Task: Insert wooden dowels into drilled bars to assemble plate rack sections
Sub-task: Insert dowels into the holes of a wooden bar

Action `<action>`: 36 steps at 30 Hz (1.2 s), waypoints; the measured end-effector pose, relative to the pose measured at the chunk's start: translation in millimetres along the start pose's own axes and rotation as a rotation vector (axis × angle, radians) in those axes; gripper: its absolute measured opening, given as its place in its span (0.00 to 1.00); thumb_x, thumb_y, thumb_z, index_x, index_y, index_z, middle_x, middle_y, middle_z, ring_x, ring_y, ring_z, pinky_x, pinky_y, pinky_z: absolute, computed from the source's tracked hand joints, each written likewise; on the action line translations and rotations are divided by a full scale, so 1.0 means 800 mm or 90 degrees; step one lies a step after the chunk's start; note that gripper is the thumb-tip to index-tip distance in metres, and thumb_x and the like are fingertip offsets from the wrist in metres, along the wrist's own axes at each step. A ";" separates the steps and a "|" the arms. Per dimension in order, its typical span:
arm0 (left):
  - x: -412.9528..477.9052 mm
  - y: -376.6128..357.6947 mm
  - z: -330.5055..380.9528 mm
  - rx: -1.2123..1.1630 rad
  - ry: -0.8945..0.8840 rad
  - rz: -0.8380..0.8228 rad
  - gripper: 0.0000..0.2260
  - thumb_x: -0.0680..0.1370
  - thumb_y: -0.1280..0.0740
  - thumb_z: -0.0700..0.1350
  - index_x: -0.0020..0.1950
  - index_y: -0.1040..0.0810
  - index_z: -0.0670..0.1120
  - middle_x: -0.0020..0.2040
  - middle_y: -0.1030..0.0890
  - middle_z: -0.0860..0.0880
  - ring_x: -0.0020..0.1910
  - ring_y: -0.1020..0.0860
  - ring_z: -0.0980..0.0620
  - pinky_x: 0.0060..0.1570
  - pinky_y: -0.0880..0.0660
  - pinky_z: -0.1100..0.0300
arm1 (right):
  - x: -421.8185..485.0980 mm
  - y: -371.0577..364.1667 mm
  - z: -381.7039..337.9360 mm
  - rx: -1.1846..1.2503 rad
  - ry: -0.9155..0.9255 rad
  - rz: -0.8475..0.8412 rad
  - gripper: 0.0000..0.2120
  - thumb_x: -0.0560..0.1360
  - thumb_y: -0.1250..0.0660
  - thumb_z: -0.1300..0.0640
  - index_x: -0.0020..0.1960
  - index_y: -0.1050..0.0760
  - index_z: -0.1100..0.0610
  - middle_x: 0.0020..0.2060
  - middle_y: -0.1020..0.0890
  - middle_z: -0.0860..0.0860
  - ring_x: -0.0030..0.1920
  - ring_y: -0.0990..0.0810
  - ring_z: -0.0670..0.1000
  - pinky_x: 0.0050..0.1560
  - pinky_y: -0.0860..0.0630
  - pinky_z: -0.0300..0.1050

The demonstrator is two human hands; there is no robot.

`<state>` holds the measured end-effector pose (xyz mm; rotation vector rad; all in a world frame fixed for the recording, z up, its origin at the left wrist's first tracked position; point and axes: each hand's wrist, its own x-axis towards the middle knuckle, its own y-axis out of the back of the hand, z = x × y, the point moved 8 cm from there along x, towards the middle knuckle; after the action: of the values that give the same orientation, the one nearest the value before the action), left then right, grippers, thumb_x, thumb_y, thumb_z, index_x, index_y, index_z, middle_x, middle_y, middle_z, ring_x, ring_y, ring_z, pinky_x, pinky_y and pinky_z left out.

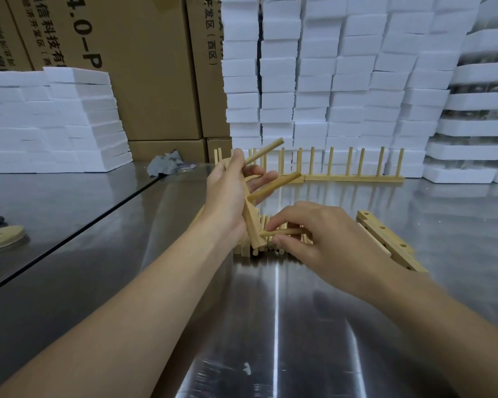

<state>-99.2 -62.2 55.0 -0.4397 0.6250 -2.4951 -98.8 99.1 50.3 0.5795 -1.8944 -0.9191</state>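
Above the steel table (270, 326), a bar (249, 219) was gripped by the left hand (227, 193); a dowel (282, 232) was pinched by the right hand (314, 239).

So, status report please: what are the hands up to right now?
Left hand grips drilled bar, two dowels already seated. Right hand pinches third dowel at the bar's lower end. Loose dowel pile right beneath, nothing blocking.

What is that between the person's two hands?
In the head view, a pale wooden drilled bar, gripped by the left hand, stands tilted between them; the right hand pinches a round wooden dowel toward its lower end.
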 end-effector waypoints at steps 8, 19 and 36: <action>-0.013 -0.018 0.011 0.070 -0.081 -0.058 0.12 0.87 0.35 0.51 0.49 0.26 0.44 0.36 0.20 0.48 0.42 0.12 0.45 0.36 0.19 0.58 | -0.001 -0.006 0.012 0.104 -0.082 0.023 0.05 0.78 0.27 0.44 0.46 0.20 0.43 0.37 0.17 0.39 0.42 0.19 0.39 0.39 0.25 0.35; -0.016 -0.015 0.017 0.072 -0.111 -0.019 0.12 0.88 0.36 0.50 0.48 0.28 0.44 0.35 0.19 0.49 0.43 0.12 0.45 0.38 0.18 0.57 | -0.001 0.005 0.000 -0.063 -0.091 0.017 0.09 0.80 0.32 0.39 0.50 0.19 0.43 0.37 0.18 0.41 0.39 0.20 0.44 0.40 0.24 0.43; -0.033 -0.018 0.009 0.134 -0.094 0.012 0.09 0.87 0.33 0.48 0.52 0.26 0.43 0.34 0.19 0.50 0.44 0.11 0.47 0.49 0.13 0.46 | -0.002 -0.033 -0.036 -0.427 -0.027 -0.169 0.23 0.76 0.34 0.68 0.36 0.46 0.53 0.32 0.39 0.50 0.29 0.44 0.51 0.29 0.45 0.47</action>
<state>-81.0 -38.8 63.6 -0.5292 0.3038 -2.4500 -71.6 73.8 36.9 0.4006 -1.4293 -1.6538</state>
